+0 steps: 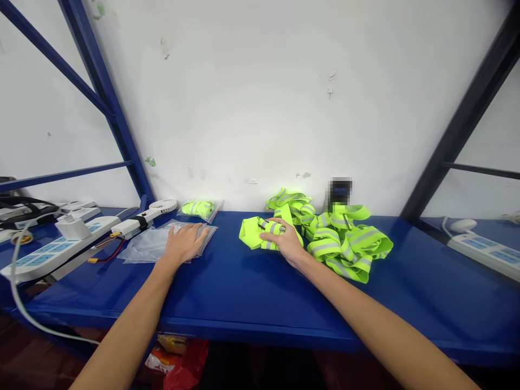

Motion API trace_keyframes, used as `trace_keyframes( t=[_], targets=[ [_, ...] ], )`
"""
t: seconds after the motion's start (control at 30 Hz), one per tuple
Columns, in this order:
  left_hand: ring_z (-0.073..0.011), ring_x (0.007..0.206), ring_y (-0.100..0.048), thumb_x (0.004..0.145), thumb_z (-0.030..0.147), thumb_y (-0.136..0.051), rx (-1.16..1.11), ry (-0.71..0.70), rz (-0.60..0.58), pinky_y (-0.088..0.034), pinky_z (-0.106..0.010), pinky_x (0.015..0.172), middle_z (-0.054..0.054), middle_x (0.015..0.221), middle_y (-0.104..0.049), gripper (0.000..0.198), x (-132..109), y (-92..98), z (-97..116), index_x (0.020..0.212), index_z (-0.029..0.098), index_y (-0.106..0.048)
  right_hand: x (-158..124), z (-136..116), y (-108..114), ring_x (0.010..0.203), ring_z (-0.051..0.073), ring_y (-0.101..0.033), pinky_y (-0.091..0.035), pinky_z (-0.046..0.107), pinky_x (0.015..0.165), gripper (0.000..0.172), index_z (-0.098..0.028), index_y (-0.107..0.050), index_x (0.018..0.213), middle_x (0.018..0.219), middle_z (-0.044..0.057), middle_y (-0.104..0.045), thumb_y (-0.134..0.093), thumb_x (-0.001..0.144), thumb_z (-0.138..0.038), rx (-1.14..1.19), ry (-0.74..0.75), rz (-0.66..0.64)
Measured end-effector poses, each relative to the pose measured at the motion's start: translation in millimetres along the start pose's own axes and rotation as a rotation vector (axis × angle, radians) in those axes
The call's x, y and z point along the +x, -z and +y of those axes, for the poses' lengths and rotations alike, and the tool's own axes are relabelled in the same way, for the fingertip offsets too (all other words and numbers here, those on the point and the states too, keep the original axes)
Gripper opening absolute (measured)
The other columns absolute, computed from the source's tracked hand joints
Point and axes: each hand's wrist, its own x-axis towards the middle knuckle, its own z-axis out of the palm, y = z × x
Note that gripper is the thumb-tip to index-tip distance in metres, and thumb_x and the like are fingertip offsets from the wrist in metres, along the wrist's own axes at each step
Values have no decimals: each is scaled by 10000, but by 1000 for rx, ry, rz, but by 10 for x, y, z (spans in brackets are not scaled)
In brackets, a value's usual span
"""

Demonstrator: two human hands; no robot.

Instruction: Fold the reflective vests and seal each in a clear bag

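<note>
My left hand (184, 242) lies with its fingers spread on a stack of clear plastic bags (142, 245) at the left of the blue table. In my right hand (284, 241) is a folded bundle of neon-yellow reflective strap (251, 234) with grey stripes and a dark buckle; thumb and fingers close round it. Just right of that hand, a loose heap of the same reflective straps (345, 244) spreads over the table, reaching back to the wall. Behind my left hand lies a clear bag with a folded yellow strap (198, 208) inside.
On the left are a power strip (65, 244) with a white charger, a small white fan (162, 206) and a cable with yellow connectors (116, 246). Another power strip (487, 252) lies at the right. Blue metal posts (117, 119) rise at the sides. A blurred dark object (339, 192) stands by the wall.
</note>
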Motion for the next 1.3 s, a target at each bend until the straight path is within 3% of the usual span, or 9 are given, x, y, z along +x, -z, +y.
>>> trace_keyframes(
  t=[0.1, 0.23, 0.47, 0.67, 0.77, 0.87, 1.03, 1.17, 1.3],
  targets=[
    [-310, 1068, -611, 957, 472, -204, 22, -53, 131, -296, -538, 1030, -132, 1101, -699, 563, 5, 25, 90, 1102, 183, -665, -15, 18, -22, 720, 171, -556, -446, 290, 660, 548, -196, -652, 1001, 770, -10, -619, -809, 497, -342, 62, -19, -53],
    [-280, 971, -636, 969, 404, -205, -88, -97, 391, -404, -416, 900, -122, 991, -721, 567, 7, 85, 159, 941, 166, -719, -68, -3, -63, 732, 170, -564, -455, 286, 663, 475, -210, -656, 976, 796, -7, -626, -791, 537, -332, 87, 15, -119],
    [-249, 925, -635, 979, 373, -168, -440, -174, 728, -407, -415, 900, -95, 923, -729, 615, -50, 160, 533, 899, 170, -743, -189, -151, -196, 774, 174, -564, -474, 282, 682, 504, -215, -628, 1027, 873, 6, -632, -799, 572, -347, 152, 187, -251],
    [-232, 936, -648, 988, 401, -128, -747, -242, 595, -456, -394, 888, -82, 944, -735, 662, 10, 82, 937, 902, 178, -746, -176, -159, -210, 811, 184, -576, -471, 306, 766, 501, -213, -632, 1058, 949, 18, -649, -783, 597, -338, 39, 264, -129],
    [-234, 1064, -616, 988, 406, -187, -731, -371, 458, -440, -401, 957, -82, 1121, -696, 561, 34, 23, 951, 1117, 179, -684, -128, -135, -176, 831, 195, -586, -468, 324, 796, 502, -209, -631, 1064, 953, 20, -652, -772, 603, -347, -4, 245, 17],
    [-261, 1266, -485, 953, 447, -346, -585, -547, 325, -373, -437, 1060, -105, 1392, -518, 531, -11, 23, 920, 1404, 181, -436, -97, -143, -141, 899, 214, -592, -453, 340, 854, 497, -205, -624, 1063, 1001, 34, -652, -763, 605, -338, -9, 237, 96],
    [-310, 1399, -300, 776, 472, -648, -316, -703, 225, -342, -452, 1106, -139, 1565, -209, 972, -106, 74, 910, 1524, 201, -90, -54, -141, -69, 1005, 240, -555, -416, 358, 915, 514, -212, -596, 1047, 1078, 53, -628, -770, 579, -336, -11, 214, 177],
    [-314, 1408, -278, 819, 388, -623, -189, -710, 326, -266, -501, 1138, -120, 1552, -256, 828, -59, 28, 885, 1508, 238, -188, -26, -68, -49, 935, 227, -552, -435, 341, 840, 579, -214, -576, 1044, 1030, 45, -617, -794, 535, -384, -38, 106, 129],
    [-355, 1399, -278, 789, 481, -648, -101, -674, 383, -164, -573, 1144, -122, 1513, -340, 762, -10, -4, 847, 1454, 266, -343, -23, -47, -60, 881, 209, -550, -439, 329, 805, 589, -213, -581, 1038, 994, 32, -606, -796, 521, -395, -32, 117, 67]
  ],
)
